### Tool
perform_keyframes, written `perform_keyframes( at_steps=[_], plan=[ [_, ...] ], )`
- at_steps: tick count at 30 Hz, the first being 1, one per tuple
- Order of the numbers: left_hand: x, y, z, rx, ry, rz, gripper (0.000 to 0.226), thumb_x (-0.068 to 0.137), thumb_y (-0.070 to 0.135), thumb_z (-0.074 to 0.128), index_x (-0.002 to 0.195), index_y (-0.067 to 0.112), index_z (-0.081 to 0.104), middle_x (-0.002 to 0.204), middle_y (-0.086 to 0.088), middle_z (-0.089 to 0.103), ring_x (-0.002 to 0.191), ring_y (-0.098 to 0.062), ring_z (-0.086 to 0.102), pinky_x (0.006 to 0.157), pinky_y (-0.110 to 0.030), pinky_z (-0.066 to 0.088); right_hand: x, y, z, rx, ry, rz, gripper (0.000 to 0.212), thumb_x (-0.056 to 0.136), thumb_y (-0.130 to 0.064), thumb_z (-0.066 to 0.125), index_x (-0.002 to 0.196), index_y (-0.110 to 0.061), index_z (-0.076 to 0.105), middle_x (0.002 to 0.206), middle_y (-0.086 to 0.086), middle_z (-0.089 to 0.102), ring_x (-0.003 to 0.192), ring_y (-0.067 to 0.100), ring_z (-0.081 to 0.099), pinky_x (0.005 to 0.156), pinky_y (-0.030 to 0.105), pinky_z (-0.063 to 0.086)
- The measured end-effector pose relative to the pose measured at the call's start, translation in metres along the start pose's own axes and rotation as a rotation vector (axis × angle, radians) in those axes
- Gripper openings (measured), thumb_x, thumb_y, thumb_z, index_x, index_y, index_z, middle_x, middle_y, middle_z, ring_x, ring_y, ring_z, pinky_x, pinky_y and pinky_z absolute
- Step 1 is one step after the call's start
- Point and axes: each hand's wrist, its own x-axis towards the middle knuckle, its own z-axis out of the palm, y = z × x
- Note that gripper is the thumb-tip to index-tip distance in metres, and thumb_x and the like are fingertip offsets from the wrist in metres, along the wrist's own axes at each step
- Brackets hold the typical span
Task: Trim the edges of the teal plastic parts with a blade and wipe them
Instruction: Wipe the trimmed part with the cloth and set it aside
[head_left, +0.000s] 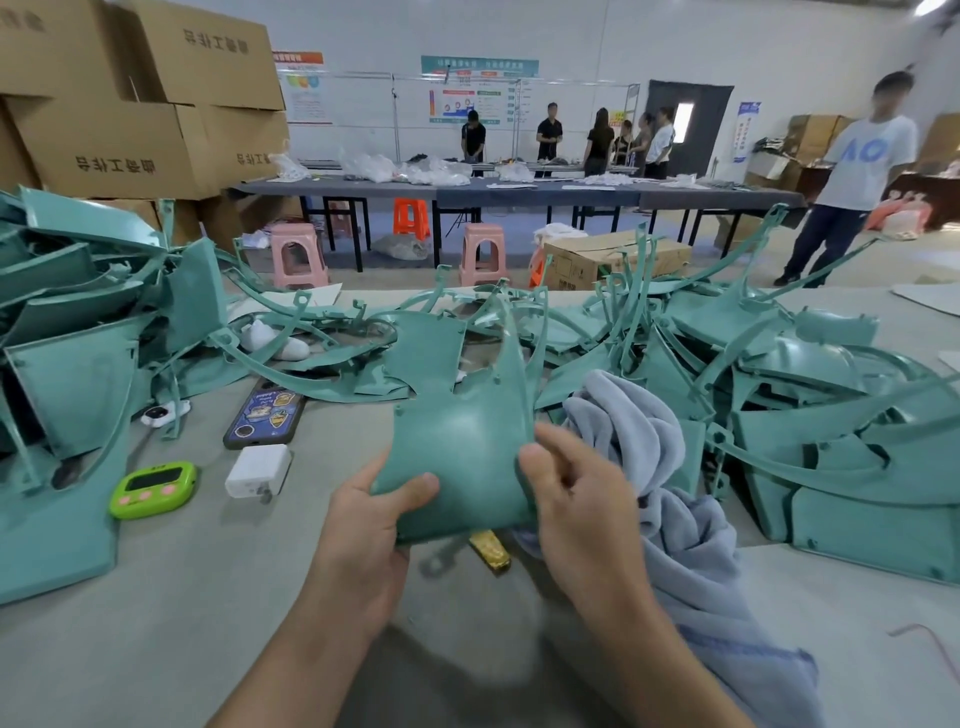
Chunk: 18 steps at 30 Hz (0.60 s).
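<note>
Writing, cartons: dark printed characters on the cardboard boxes (119, 140); I cannot read them from here.
Writing, shirt: pale "AO" on the white T-shirt of a bystander (867, 156) at right.
Item, teal part (462, 447): matt curved panel with small tabs along its rim and a narrow arm rising from the top. I see it held above the table (156, 623), centre front.
Grip, left hand (363, 519): thumb on the face, fingers curled under the lower left corner.
Grip, right hand (576, 493): fingers curled round the right edge.
Adjacent, cloth (691, 545): grey-blue, heaped just right of the part.
Stock, loose teal parts (831, 441): piled on both sides.
</note>
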Motion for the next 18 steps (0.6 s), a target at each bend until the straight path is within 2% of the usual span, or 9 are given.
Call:
perform_keyframes(
  at_steps=[2,4,6,7,8,10,13,15,18],
  plan=[
    [0.004,0.003,-0.003,-0.023,0.072,0.043,0.047,0.072,-0.002,0.067,0.118,0.007,0.070,0.109,-0.012,0.077,0.088,-0.022,0.076,0.064,-0.025,0.060,0.001,-0.004,-0.017,-0.182,0.256,-0.200,0.031,0.092,-0.049,0.058,0.121,-0.040,0.067,0.102,-0.025,0.068,0.099,-0.015,0.058,0.078,0.002,0.041],
    [0.007,0.005,-0.003,-0.018,0.117,0.092,0.037,0.081,-0.008,0.063,0.114,0.007,0.072,0.105,-0.010,0.078,0.086,-0.019,0.076,0.065,-0.024,0.059,0.009,0.001,-0.029,-0.476,0.435,-0.205,0.051,0.089,-0.049,0.065,0.139,-0.041,0.051,0.126,-0.009,0.058,0.121,0.001,0.046,0.095,0.020,0.040],
    [0.007,0.005,0.000,0.045,0.124,0.174,0.034,0.089,-0.009,0.059,0.107,0.015,0.077,0.106,-0.007,0.078,0.091,-0.020,0.076,0.074,-0.028,0.061,0.019,0.005,-0.034,-0.742,0.297,-0.052,0.064,0.089,-0.041,0.069,0.147,-0.032,0.044,0.138,-0.001,0.053,0.131,0.021,0.040,0.105,0.039,0.036],
    [0.006,0.004,0.002,0.087,0.130,0.209,0.038,0.092,-0.008,0.058,0.103,0.022,0.080,0.107,-0.005,0.078,0.095,-0.019,0.075,0.080,-0.030,0.061,0.023,0.007,-0.035,-0.731,0.189,-0.046,0.052,0.090,-0.031,0.070,0.140,-0.028,0.053,0.132,0.002,0.060,0.124,0.026,0.047,0.102,0.040,0.036],
    [0.004,0.003,0.002,0.126,0.135,0.236,0.043,0.094,-0.006,0.057,0.102,0.029,0.081,0.108,-0.002,0.078,0.098,-0.019,0.075,0.084,-0.030,0.060,0.022,0.008,-0.034,-0.614,0.104,-0.093,0.037,0.089,-0.018,0.070,0.125,-0.026,0.065,0.118,0.002,0.067,0.112,0.026,0.053,0.094,0.038,0.039],
    [-0.001,-0.002,0.002,0.191,0.099,0.273,0.046,0.097,-0.003,0.055,0.105,0.035,0.080,0.108,-0.001,0.078,0.099,-0.018,0.075,0.082,-0.026,0.059,0.010,0.005,-0.029,-0.380,0.085,-0.302,0.031,0.084,-0.004,0.071,0.110,-0.022,0.074,0.101,-0.007,0.067,0.099,0.017,0.055,0.088,0.031,0.040],
    [-0.004,-0.006,0.007,0.237,-0.030,0.277,0.036,0.096,0.004,0.056,0.115,0.027,0.077,0.105,-0.007,0.078,0.093,-0.022,0.076,0.074,-0.027,0.060,-0.010,-0.012,0.000,-0.397,-0.037,-0.515,0.032,0.085,-0.020,0.071,0.116,-0.030,0.072,0.101,-0.015,0.065,0.100,0.009,0.053,0.091,0.025,0.038],
    [-0.003,-0.005,0.007,0.224,-0.045,0.262,0.034,0.091,0.010,0.059,0.115,0.025,0.077,0.103,-0.010,0.078,0.089,-0.022,0.076,0.071,-0.030,0.060,-0.010,-0.016,0.018,-0.447,-0.129,-0.567,0.019,0.088,-0.025,0.066,0.106,-0.027,0.073,0.092,-0.011,0.063,0.092,0.014,0.053,0.085,0.029,0.039],
    [-0.002,-0.009,0.002,0.209,-0.033,0.217,0.035,0.083,0.013,0.062,0.112,0.025,0.078,0.107,-0.009,0.078,0.096,-0.027,0.075,0.074,-0.033,0.060,0.002,-0.011,0.019,-0.485,0.023,-0.391,0.013,0.091,-0.017,0.066,0.103,-0.021,0.069,0.091,-0.004,0.061,0.088,0.020,0.051,0.078,0.036,0.043]
  ],
)
